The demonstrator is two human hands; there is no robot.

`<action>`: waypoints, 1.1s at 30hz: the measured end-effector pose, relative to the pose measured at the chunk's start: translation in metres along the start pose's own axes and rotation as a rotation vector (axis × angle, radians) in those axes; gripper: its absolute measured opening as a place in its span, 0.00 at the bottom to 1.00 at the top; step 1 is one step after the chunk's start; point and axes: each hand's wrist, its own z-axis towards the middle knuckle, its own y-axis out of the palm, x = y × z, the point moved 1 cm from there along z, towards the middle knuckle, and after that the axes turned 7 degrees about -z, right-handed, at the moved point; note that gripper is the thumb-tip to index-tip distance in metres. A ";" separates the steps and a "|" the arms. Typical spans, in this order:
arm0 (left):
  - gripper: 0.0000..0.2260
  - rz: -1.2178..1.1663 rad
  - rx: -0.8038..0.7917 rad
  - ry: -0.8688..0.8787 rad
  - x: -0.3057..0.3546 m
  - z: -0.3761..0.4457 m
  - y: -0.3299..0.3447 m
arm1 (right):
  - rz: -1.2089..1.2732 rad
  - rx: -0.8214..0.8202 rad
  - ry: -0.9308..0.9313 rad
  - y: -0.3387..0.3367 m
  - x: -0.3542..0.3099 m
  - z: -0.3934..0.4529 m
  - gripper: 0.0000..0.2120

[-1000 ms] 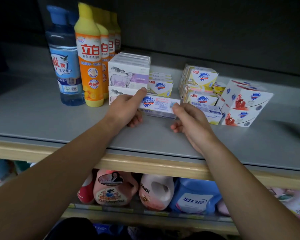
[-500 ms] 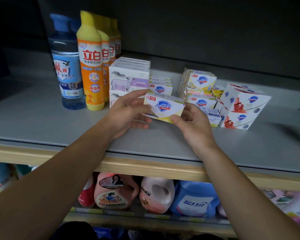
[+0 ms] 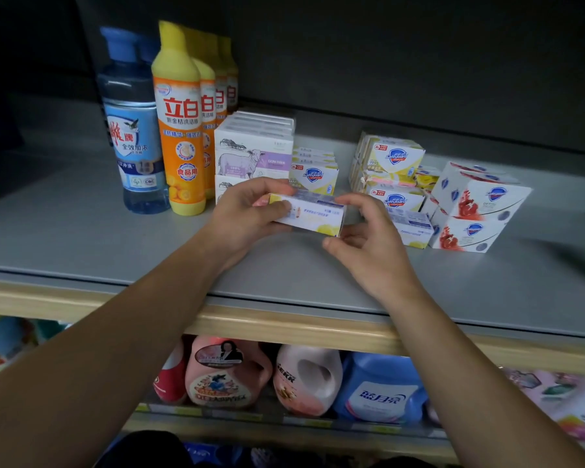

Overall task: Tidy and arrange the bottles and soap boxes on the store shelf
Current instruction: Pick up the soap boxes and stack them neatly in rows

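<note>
From the head camera, the soap box (image 3: 309, 214) is held just above the shelf (image 3: 81, 238), in front of the low Safeguard row (image 3: 314, 175) and right of the sheep boxes (image 3: 252, 157). It looks like thin card around a bar: light, stiff enough to hold by its ends, but the corners would dent under a hard squeeze, and the glossy print may be a little slippery. The short ends seem the best places to take it, as is done here.

The left hand (image 3: 247, 214) pinches the box's left end, thumb on the near face and fingers curled over the top. The right hand (image 3: 362, 231) cups the right end, with its fingers curved over the top corner and its thumb just beneath the lower edge; whether the thumb presses the card I cannot tell. Both forearms reach in over the shelf's front lip, wrists bent slightly inward toward each other. The bottles (image 3: 179, 130) stand upright at far left, and other soap stacks (image 3: 473, 204) sit to the right.
</note>
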 end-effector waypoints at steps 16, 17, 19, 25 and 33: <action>0.14 0.775 0.077 0.141 -0.010 -0.001 0.006 | -0.526 0.100 0.011 -0.005 -0.003 0.007 0.24; 0.13 0.761 0.078 0.145 -0.009 -0.001 0.006 | -0.605 0.036 -0.044 -0.004 -0.007 0.010 0.26; 0.11 0.737 0.077 0.165 -0.007 -0.004 0.005 | -0.747 -0.104 -0.104 -0.003 -0.014 0.019 0.26; 0.13 0.965 0.076 0.163 0.010 -0.004 -0.017 | -0.799 -0.307 -0.034 -0.006 -0.015 0.056 0.20; 0.27 1.510 -0.111 0.127 0.004 -0.015 -0.051 | -0.913 -0.106 -0.043 0.007 0.012 0.130 0.21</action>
